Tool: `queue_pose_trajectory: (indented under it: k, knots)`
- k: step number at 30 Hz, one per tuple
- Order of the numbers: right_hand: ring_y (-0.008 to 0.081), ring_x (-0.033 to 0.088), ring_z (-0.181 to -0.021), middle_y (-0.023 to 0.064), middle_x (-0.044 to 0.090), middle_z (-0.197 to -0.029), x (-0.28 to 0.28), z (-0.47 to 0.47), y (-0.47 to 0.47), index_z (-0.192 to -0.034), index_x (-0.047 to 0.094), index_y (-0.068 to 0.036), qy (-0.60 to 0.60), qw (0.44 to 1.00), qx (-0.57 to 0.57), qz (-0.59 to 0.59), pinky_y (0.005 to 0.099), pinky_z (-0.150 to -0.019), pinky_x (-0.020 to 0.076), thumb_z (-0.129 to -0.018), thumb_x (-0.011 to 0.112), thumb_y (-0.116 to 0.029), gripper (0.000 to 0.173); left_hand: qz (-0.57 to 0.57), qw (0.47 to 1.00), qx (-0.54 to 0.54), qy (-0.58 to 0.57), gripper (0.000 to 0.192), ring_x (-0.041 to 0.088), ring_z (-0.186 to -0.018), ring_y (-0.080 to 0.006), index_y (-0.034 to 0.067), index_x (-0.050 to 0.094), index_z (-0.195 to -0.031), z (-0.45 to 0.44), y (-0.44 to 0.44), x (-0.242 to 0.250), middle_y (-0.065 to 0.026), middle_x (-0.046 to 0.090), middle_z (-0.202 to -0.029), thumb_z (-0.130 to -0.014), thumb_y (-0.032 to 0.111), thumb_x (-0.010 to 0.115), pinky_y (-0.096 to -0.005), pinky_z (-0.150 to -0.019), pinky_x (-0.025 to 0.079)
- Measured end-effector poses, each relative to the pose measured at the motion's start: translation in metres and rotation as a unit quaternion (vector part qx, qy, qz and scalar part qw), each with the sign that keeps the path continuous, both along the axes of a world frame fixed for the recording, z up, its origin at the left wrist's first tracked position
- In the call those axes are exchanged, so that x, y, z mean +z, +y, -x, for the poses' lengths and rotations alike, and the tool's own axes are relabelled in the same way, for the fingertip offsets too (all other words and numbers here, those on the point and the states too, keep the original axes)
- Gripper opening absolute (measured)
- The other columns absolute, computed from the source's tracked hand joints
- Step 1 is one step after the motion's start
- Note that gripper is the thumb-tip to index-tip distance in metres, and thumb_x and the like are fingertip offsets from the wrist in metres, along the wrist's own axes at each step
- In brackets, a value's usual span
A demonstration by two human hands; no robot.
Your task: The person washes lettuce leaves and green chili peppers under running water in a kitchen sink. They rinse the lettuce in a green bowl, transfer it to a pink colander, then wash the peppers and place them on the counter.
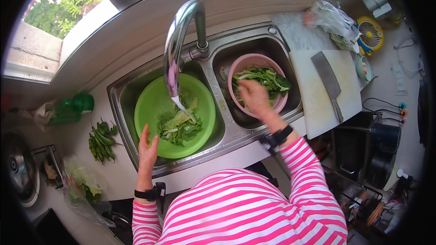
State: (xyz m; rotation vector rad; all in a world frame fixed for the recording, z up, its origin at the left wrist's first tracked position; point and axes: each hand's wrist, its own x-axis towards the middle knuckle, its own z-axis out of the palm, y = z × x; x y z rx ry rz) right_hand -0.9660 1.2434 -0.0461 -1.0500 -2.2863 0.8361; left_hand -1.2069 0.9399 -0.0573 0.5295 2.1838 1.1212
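My left hand (148, 151) is at the near left rim of a green plastic basin (147, 109), fingers apart and nothing in them. In the basin, leafy greens (180, 126) lie in a loose heap under water running from a chrome faucet (175, 47). My right hand (254, 98) is over the near left side of a pink plastic colander (235, 63) in the right sink bowl. Cut leafy greens (264, 80) lie in this colander. The right fingers are blurred, and whether they hold a leaf cannot be told.
Right of the double steel sink (235, 122), a cleaver (327, 75) lies on a white cutting board (308, 102). Beyond are a plastic bag (332, 22), a small yellow fan (369, 34) and a bowl (363, 68). Green peppers (103, 139) and bagged greens (83, 187) lie left.
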Motion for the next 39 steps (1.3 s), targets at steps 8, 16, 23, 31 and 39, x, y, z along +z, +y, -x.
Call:
queue_pose_trajectory:
  k: [8, 16, 23, 31, 39]
  knots:
    - [0.0369, 0.057, -0.095, 0.0193, 0.053, -0.106, -0.062, -0.055, 0.088, -0.118, 0.05, -0.015, -0.403, 0.914, -0.022, -0.032, 0.0432, -0.078, 0.0481, -0.07, 0.066, -0.019, 0.051, -0.022, 0.997, -0.072, -0.015, 0.058, 0.046, -0.113, -0.0275, 0.005, 0.037, -0.132, -0.085, 0.047, 0.014, -0.0158, 0.046, -0.126, -0.081, 0.02, 0.06, -0.0374, -0.095, 0.036]
    - [0.0295, 0.062, -0.087, 0.0169, 0.064, -0.089, -0.035, -0.089, 0.124, -0.096, 0.066, -0.007, -0.227, 0.965, 0.017, 0.132, 0.0365, -0.078, 0.0484, -0.069, 0.067, -0.02, 0.03, 0.016, 0.99, -0.137, 0.0, 0.049, 0.05, -0.11, -0.028, 0.0, 0.048, -0.122, -0.116, 0.086, 0.043, -0.0198, 0.051, -0.118, -0.079, 0.02, 0.06, -0.0356, -0.094, 0.038]
    - [0.0104, 0.059, -0.071, 0.0078, 0.065, -0.081, 0.037, -0.107, 0.104, -0.096, 0.062, 0.006, -0.024, 0.942, 0.043, 0.332, 0.0233, -0.064, 0.0471, -0.078, 0.06, -0.005, 0.021, -0.02, 0.972, -0.232, -0.037, 0.057, 0.045, -0.118, -0.0288, -0.003, 0.048, -0.122, -0.132, 0.145, 0.051, -0.0212, 0.048, -0.124, -0.078, 0.03, 0.063, -0.0336, -0.099, 0.034]
    - [0.008, 0.057, -0.076, 0.0055, 0.064, -0.083, 0.071, -0.046, 0.016, -0.099, 0.061, 0.005, -0.025, 0.89, 0.199, 0.409, 0.0224, -0.068, 0.0456, -0.077, 0.059, -0.006, 0.025, -0.131, 0.909, -0.174, -0.356, 0.058, 0.047, -0.115, -0.0201, -0.003, 0.038, -0.127, -0.107, 0.185, 0.034, -0.0148, 0.048, -0.126, -0.086, 0.032, 0.056, -0.0345, -0.097, 0.037]
    - [0.0084, 0.056, -0.085, 0.0032, 0.061, -0.098, 0.011, 0.074, -0.066, -0.114, 0.056, -0.001, 0.128, 0.74, 0.145, 0.644, 0.0213, -0.075, 0.0458, -0.086, 0.052, -0.008, 0.029, -0.339, 0.765, 0.153, -0.525, 0.023, 0.058, -0.095, -0.0237, 0.01, 0.056, -0.097, -0.038, 0.101, 0.004, -0.0074, 0.061, -0.102, -0.087, 0.031, 0.053, -0.0397, -0.085, 0.047]
